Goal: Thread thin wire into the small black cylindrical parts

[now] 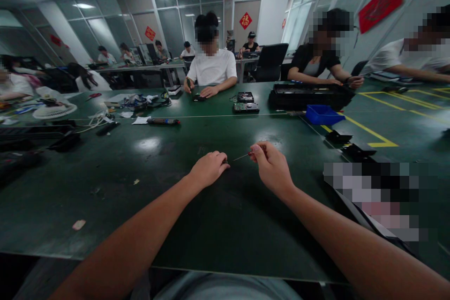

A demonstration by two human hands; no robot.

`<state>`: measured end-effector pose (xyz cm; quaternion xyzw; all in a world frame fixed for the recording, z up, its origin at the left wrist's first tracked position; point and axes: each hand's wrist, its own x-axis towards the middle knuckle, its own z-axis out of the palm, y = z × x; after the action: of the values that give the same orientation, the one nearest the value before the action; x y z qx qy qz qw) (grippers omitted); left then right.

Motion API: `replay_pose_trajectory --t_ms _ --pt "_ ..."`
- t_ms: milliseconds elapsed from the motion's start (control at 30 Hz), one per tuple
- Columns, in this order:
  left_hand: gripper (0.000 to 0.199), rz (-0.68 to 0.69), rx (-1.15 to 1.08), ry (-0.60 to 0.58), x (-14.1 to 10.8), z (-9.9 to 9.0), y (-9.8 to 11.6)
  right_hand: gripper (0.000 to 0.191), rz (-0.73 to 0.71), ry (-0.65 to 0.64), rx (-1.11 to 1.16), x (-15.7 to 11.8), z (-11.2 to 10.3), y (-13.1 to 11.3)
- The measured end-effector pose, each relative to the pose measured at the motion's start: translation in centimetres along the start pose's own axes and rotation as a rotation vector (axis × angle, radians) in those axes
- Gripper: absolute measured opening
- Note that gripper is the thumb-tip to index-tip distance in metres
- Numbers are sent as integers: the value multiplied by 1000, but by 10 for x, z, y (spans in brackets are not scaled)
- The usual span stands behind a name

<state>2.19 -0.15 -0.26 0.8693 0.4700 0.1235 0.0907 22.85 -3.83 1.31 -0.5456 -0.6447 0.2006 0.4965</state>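
Head view: the right hand grips a slim red-handled tool over the green table, its shaft pointing toward the left hand, curled, contents indeterminable; this apparent positioning step calls for steady tip alignment.

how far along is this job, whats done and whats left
Done: no finished piece shows by the hands. In hand: the right hand grips a thin-shafted tool, its tip just short of the left hand, whose curled fingers hide any part there. Remaining: probably the tool work, given that gap; how much, I can't tell.
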Motion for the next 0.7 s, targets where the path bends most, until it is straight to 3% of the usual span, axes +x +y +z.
replay_pose_trajectory --t_ms 100,233,433,500,700 --pt "23 -48 -132 75 -2 -6 -8 28 -2 2 6 0 0 -1" --pt "23 -135 -364 297 -3 -21 -22 28 -3 -7 19 0 -1 -1" --pt "16 -439 -1308 522 -8 -52 -54 29 5 -31 23 0 -1 0" --pt "14 -506 -1526 566 -16 -64 -66 29 1 -36 23 -1 0 1" --pt "16 -685 -1513 777 -59 -103 -114 28 1 -47 6 -2 1 1"
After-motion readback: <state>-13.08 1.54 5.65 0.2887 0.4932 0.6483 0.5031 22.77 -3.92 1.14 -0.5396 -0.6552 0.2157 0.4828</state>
